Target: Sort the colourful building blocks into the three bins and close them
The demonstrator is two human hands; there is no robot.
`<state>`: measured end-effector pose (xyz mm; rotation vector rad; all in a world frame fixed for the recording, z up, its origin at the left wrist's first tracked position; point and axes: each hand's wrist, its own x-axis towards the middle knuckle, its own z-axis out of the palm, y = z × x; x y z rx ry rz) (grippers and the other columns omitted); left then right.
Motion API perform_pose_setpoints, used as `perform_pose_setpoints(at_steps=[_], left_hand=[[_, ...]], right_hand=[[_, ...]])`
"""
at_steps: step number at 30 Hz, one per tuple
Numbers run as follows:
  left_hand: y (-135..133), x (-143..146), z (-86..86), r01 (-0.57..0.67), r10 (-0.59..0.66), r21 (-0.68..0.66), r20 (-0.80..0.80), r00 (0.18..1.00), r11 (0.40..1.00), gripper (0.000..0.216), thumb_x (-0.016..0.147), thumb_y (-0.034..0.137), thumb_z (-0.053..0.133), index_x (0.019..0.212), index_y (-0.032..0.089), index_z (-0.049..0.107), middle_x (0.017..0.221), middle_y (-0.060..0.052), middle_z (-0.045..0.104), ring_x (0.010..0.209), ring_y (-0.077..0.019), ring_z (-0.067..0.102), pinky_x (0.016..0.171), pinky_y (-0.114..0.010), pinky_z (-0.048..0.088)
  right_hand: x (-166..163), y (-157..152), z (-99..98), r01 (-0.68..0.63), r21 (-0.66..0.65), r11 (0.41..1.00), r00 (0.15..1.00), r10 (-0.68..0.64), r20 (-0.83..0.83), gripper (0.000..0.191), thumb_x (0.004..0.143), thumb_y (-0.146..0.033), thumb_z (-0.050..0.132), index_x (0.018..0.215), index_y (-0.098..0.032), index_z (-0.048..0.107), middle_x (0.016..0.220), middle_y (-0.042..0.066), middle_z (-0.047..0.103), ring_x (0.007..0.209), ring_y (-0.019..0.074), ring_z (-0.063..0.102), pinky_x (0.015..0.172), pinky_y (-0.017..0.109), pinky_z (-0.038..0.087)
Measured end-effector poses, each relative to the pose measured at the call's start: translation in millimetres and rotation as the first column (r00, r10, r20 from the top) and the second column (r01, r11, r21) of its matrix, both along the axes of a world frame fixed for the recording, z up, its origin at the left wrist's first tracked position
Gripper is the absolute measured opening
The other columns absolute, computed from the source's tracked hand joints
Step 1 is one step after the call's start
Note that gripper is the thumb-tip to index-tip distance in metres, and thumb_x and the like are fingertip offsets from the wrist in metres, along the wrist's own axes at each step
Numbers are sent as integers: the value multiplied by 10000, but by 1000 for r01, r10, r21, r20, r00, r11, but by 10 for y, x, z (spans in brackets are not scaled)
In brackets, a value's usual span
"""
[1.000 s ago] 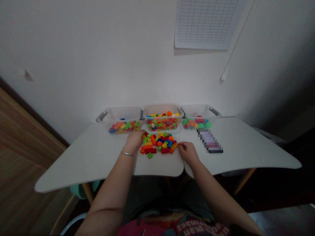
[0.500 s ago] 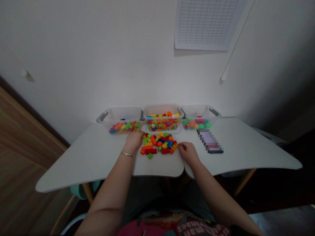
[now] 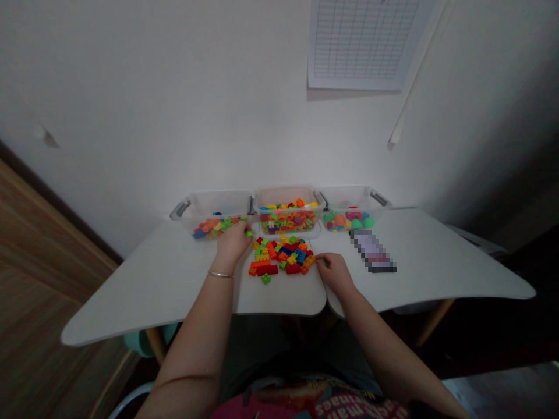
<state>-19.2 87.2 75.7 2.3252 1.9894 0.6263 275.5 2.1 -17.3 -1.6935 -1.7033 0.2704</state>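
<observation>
Between thumb and fingers of my left hand [image 3: 233, 241] is a small light-green toy brick [image 3: 248, 233], just in front of the left clear bin [image 3: 218, 203]. A loose pile of coloured toy bricks [image 3: 279, 251] lies on the white table to the right of that hand. My right hand [image 3: 335, 272] rests at the pile's right edge, its fingertips closed at a yellow-orange toy brick [image 3: 311, 260]. How firmly they grip it is hard to see. A single green brick [image 3: 266, 279] lies at the pile's near side.
A middle clear bin [image 3: 288, 198] full of bricks and a right clear bin [image 3: 349, 201] with rounded coloured pieces stand against the wall. A phone [image 3: 373, 251] with a blurred screen lies right of my right hand. The white tabletop [image 3: 152, 285] has rounded near edges.
My left hand has moved away from the pile, left and slightly back toward the left bin, with the light-green brick now showing in its fingers. My right hand has stayed in place.
</observation>
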Motion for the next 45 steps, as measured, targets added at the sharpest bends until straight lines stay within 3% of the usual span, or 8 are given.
perform_pose_setpoints(at_steps=[4, 7, 12, 22, 28, 36, 41, 45], left_hand=[[31, 213, 263, 181, -257, 255, 312, 915, 950, 407, 799, 245, 603, 1202, 202, 629, 1089, -67, 685, 910, -167, 648, 883, -306, 517], [78, 382, 381, 46, -261, 425, 463, 847, 904, 341, 830, 254, 586, 1156, 194, 666, 1110, -70, 686, 994, -172, 635, 965, -330, 491], [233, 577, 364, -162, -173, 433, 636, 752, 887, 335, 894, 316, 536, 1189, 208, 651, 1180, -76, 692, 1119, -201, 616, 1034, -388, 457], [239, 976, 343, -68, -37, 221, 437, 899, 973, 302, 859, 360, 601, 1128, 262, 696, 1162, -59, 713, 1175, -279, 591, 1136, -592, 244], [170, 987, 365, 6, -91, 227, 368, 926, 974, 322, 857, 316, 607, 1166, 263, 679, 1204, -56, 699, 1236, -274, 544, 1163, -594, 177], [163, 615, 414, 51, -227, 360, 467, 855, 932, 381, 842, 265, 592, 1215, 195, 632, 1224, -76, 680, 1159, -212, 600, 1057, -384, 425], [-32, 316, 351, -43, -156, 385, 470, 869, 922, 304, 845, 280, 565, 1118, 187, 663, 1108, -69, 701, 1008, -199, 636, 949, -351, 495], [-156, 169, 218, 0, -134, 363, 343, 930, 932, 274, 879, 265, 499, 1074, 187, 675, 1063, -74, 700, 980, -200, 639, 932, -347, 498]], right_hand=[[9, 13, -17, 7, -9, 1000, 1000, -7, -2, 260, 837, -272, 530, 955, -182, 743, 950, 68, 733, 919, 214, 621, 895, 342, 440], [12, 8, -12, 2, -11, 1000, 1000, -2, -15, 266, 837, -272, 527, 957, -175, 743, 937, 74, 732, 902, 214, 621, 870, 337, 448], [14, -8, 11, 9, 10, 1000, 1000, -8, -11, 254, 832, -265, 531, 950, -188, 742, 936, 69, 729, 931, 219, 614, 886, 342, 441], [57, 32, -30, -7, -17, 1000, 999, 6, -43, 266, 829, -258, 526, 961, -185, 745, 968, 70, 733, 923, 211, 624, 882, 335, 450], [52, 27, -15, -3, -6, 1000, 999, 3, -35, 263, 829, -259, 529, 958, -186, 747, 945, 66, 735, 910, 209, 623, 871, 333, 454], [40, 12, 0, 11, 3, 1000, 1000, -11, -24, 255, 836, -262, 532, 960, -189, 743, 967, 66, 732, 947, 222, 613, 893, 346, 447], [37, 19, -14, -5, 2, 1000, 1000, 5, -23, 252, 834, -255, 532, 955, -187, 743, 969, 66, 735, 943, 218, 621, 902, 349, 445], [33, 23, -31, 4, 5, 1000, 1000, -4, -11, 246, 831, -270, 545, 952, -186, 742, 968, 66, 734, 951, 222, 621, 908, 350, 444]])
